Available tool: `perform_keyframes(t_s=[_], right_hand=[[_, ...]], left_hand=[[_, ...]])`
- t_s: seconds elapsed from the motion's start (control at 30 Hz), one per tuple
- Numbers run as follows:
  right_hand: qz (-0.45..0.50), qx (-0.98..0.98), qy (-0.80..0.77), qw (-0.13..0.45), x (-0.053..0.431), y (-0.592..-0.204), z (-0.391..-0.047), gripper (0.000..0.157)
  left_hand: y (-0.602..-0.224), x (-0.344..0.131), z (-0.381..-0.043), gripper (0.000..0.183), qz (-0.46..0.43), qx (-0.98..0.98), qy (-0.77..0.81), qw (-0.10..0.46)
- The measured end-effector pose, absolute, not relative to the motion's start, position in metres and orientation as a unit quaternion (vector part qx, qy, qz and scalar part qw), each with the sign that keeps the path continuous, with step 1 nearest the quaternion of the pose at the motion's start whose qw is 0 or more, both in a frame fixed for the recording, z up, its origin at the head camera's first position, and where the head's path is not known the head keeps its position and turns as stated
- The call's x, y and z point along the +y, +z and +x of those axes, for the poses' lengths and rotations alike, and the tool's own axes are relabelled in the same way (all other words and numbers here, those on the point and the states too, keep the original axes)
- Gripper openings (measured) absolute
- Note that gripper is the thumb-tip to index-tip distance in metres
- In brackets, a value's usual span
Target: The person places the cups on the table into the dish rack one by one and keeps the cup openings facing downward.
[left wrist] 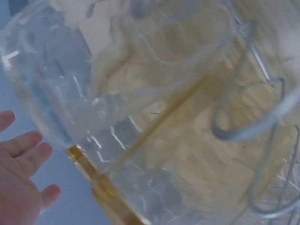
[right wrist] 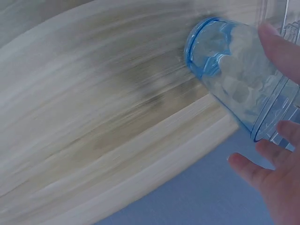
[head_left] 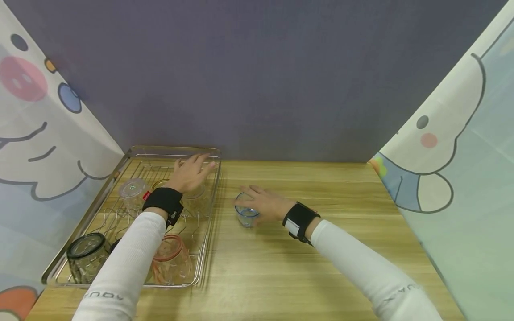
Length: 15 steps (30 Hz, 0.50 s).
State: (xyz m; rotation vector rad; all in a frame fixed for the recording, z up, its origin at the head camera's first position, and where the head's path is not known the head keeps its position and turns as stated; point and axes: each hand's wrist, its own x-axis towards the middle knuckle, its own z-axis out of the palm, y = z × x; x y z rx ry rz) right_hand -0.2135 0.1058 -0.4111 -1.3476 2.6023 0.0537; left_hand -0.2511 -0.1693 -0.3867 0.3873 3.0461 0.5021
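Note:
My left hand (head_left: 189, 176) is over the back right of a wire dish rack (head_left: 209, 240), fingers spread. A clear glass (head_left: 197, 205) stands just below it in the rack. In the left wrist view a clear glass with an amber rim (left wrist: 101, 180) fills much of the picture; the hand's fingers are apart from it. Right of the rack, a blue-tinted glass (head_left: 246, 218) stands upright on the wooden table. Over its rim reaches my right hand (head_left: 268, 205), thumb and fingers spread to either side of it; whether they touch the glass I cannot tell.
Along the rack's front sit an upturned dark glass (head_left: 86, 256) and a pink-rimmed glass (head_left: 172, 263). Farther back in it is a clear glass (head_left: 134, 191) with a red tag. A grey wall (head_left: 257, 89) rises behind the table (head_left: 321, 276); printed cloth panels (head_left: 441, 178) flank both sides.

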Motion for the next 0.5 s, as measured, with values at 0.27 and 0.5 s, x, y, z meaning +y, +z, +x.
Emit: perform_keyframes(t_s=[0.27, 0.5], right_hand=[[-0.451, 0.884, -0.028, 0.118, 0.104, -0.414, -0.215, 0.081], [-0.394, 0.902, -0.065, 0.163, 0.103, -0.412, -0.218, 0.080]], left_hand=[[-0.395, -0.174, -0.250, 0.072, 0.117, 0.976, 0.179, 0.033], [-0.395, -0.181, -0.251, 0.074, 0.118, 0.968, 0.218, 0.028]])
